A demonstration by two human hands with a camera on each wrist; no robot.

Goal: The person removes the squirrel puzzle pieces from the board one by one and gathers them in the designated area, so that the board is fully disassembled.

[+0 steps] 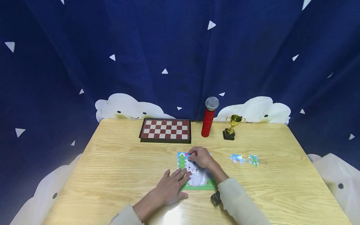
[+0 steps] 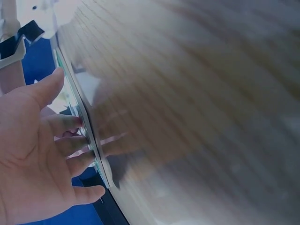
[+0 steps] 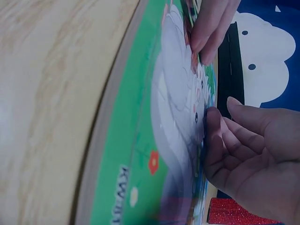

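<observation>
A picture puzzle (image 1: pixel 197 184) of a grey squirrel beside a green tree lies flat in the middle of the table. My left hand (image 1: pixel 172 187) rests with spread, straight fingers on its left side; the left wrist view shows the palm from below, at the puzzle's edge. Over the upper part is my right hand (image 1: pixel 201 157), its loosely bent fingertips touching the surface. In the right wrist view the thumb stands apart from the forefinger (image 3: pixel 213 123), and no piece shows between them. Part of the puzzle's top is hidden under this hand.
Loose puzzle pieces (image 1: pixel 237 158) lie to the right, with more joined beside them (image 1: pixel 253 160). Along the back stand a red-and-white chessboard (image 1: pixel 166 129), a red microphone (image 1: pixel 208 122) and a small gold trophy (image 1: pixel 231 126). A blue curtain (image 1: pixel 180 47) hangs behind the table (image 1: pixel 118 165).
</observation>
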